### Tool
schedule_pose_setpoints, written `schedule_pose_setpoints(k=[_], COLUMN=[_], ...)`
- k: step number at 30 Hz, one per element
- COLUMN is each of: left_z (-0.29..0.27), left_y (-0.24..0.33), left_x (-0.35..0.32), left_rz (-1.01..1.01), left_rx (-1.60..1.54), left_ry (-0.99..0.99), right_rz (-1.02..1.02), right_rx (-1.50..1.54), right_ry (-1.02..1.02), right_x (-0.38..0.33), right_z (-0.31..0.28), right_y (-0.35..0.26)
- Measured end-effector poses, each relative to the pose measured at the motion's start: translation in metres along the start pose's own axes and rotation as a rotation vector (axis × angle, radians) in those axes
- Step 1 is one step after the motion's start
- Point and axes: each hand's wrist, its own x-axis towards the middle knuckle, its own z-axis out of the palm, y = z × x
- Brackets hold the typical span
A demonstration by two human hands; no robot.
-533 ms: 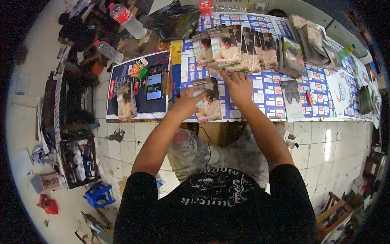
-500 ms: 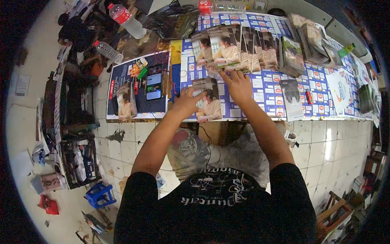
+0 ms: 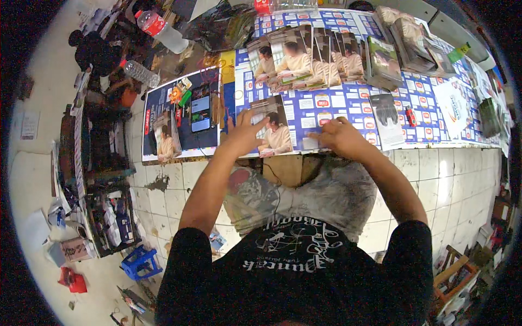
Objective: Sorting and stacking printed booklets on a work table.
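Observation:
A printed cover sheet (image 3: 276,138) with a photo of a person in a cream top lies near the table's front edge. My left hand (image 3: 243,135) rests at its left side, fingers spread, with fingertips over the print. To the right of the sheet, my right hand (image 3: 343,138) is low over the blue patterned table cover (image 3: 304,111), its fingers bent. A small pale, flat piece (image 3: 310,143) shows at those fingertips; its kind is unclear. Beyond my hands, several matching covers (image 3: 293,62) lie fanned out in an overlapping row.
Stacks of prints (image 3: 383,62) stand back right. A grey-white card (image 3: 387,119) and small red object (image 3: 410,117) lie right. On the left are a phone (image 3: 200,111), another print stack (image 3: 165,138) and plastic bottles (image 3: 163,31). A blue stool (image 3: 141,262) stands on the floor.
My right hand has come back from the fanned covers toward the table's front edge, right of the single sheet. The left hand stays at that sheet. The whole view has shifted slightly.

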Motion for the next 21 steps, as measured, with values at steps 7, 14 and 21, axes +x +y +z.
schedule_pose_setpoints(k=[7, 14, 21], left_z=[0.050, -0.006, -0.068], left_y=[0.058, 0.046, 0.056], left_x=[-0.042, -0.020, 0.096], left_rz=[0.246, 0.268, 0.376], left_rx=[-0.030, -0.509, -0.082], left_ry=[0.243, 1.000, 0.777], right_rz=[0.440, 0.736, 1.250], right_rx=[0.037, 0.217, -0.058], right_ry=[0.249, 0.598, 0.581], right_x=[-0.042, -0.109, -0.158], right_z=[0.003, -0.009, -0.005], right_y=[0.014, 0.005, 0.052])
